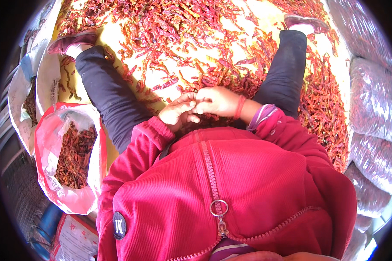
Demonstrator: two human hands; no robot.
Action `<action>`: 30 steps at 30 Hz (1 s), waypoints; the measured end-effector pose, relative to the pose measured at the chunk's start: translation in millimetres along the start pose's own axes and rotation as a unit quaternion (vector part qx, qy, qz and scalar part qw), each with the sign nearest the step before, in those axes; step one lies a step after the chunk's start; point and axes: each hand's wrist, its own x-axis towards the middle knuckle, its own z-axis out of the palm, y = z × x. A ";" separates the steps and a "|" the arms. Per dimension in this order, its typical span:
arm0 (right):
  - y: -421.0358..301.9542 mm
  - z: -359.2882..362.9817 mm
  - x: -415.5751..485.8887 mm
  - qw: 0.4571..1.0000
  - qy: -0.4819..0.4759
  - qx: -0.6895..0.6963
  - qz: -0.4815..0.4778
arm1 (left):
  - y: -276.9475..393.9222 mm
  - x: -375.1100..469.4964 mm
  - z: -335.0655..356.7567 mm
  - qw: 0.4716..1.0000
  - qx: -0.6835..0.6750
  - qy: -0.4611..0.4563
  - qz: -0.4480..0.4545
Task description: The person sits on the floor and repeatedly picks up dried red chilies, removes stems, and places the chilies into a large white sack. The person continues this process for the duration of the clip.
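My left hand and my right hand meet in front of my waist, fingertips touching. The fingers are curled, and whatever may be between them is hidden. A red band circles my right wrist. Just beyond the hands, dried red chili peppers lie scattered on a yellow sheet between my outstretched legs. A denser heap of chilies covers the sheet farther out. More chilies lie in a thick band outside my right leg.
An open red-and-white woven sack holding dark chilies stands beside my left leg. Another white sack is behind it. Filled clear plastic bags line the right side. A printed bag and a blue object sit at lower left.
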 end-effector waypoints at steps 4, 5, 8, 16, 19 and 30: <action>14.2 -10.1 5.6 0.996 0.046 -0.081 0.002 | 1.3 -6.4 -16.7 0.998 0.017 0.051 0.033; 18.2 -16.9 7.8 0.982 0.061 -0.176 0.029 | 3.3 -9.4 -20.6 0.997 0.022 0.060 0.046; 37.8 -5.4 0.7 0.912 0.042 -0.407 -0.011 | 11.1 -19.0 -17.6 0.996 -0.013 0.051 0.068; 28.8 -23.1 -56.6 0.846 -0.125 -0.493 0.158 | 15.7 -48.9 -26.8 0.978 -0.012 -0.011 0.207; 13.5 -32.1 -60.3 0.836 -0.193 -0.471 0.204 | 24.6 -62.6 -32.3 0.968 0.001 -0.002 0.252; 67.5 -47.5 10.8 0.886 0.061 -0.436 0.144 | 34.4 -86.7 -56.1 0.959 -0.055 0.001 0.278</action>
